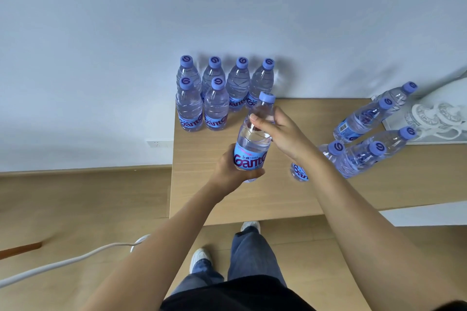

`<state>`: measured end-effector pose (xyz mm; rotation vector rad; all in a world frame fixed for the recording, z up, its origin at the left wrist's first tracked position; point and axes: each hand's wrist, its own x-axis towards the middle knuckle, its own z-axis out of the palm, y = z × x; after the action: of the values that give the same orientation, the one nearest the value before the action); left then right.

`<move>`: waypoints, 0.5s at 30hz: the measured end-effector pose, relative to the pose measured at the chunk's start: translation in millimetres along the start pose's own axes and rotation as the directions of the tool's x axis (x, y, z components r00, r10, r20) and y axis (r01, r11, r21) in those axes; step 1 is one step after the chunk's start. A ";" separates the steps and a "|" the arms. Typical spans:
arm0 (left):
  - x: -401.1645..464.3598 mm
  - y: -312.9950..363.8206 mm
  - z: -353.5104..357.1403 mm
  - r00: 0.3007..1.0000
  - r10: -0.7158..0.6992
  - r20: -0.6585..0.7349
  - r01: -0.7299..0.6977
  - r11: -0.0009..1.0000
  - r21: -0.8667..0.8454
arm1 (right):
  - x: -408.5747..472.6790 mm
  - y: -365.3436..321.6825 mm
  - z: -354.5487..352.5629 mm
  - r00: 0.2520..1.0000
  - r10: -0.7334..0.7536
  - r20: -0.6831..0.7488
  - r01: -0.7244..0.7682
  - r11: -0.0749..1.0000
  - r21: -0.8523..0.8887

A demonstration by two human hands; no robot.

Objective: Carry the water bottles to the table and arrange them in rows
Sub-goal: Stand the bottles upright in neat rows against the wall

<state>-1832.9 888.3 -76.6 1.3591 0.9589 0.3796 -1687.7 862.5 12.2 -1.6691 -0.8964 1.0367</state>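
Observation:
I hold one clear water bottle [254, 139] with a blue label and purple cap above the wooden table [227, 199]. My left hand [233, 168] grips its lower part from below, around the label. My right hand [276, 129] grips its upper body just under the neck. At the table's back left corner several bottles [214, 106] stand upright in two rows against the wall. On the right, several more bottles [361, 121] stand in a loose group, partly hidden by my right forearm.
A white ornate object [437, 118] sits at the table's back right. A white cable [75, 259] runs over the wooden floor at the left. A wall socket [159, 144] is left of the table. My legs and white shoes stand at the table's front edge.

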 end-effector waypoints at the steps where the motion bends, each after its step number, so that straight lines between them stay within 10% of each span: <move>1: 2.4 -3.6 1.0 1.000 -0.011 -0.014 0.011 1.000 0.008 | 2.2 4.4 0.2 1.000 0.008 0.011 -0.008 1.000 0.002; 15: 51.1 -48.4 19.0 0.974 -0.032 -0.223 0.047 0.997 0.064 | 20.4 57.3 2.1 0.994 0.034 0.106 -0.013 0.980 -0.196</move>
<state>-1802.4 902.4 -141.4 1.3776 1.1918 0.4796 -1676.3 865.0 -47.5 -1.8025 -1.0811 1.0930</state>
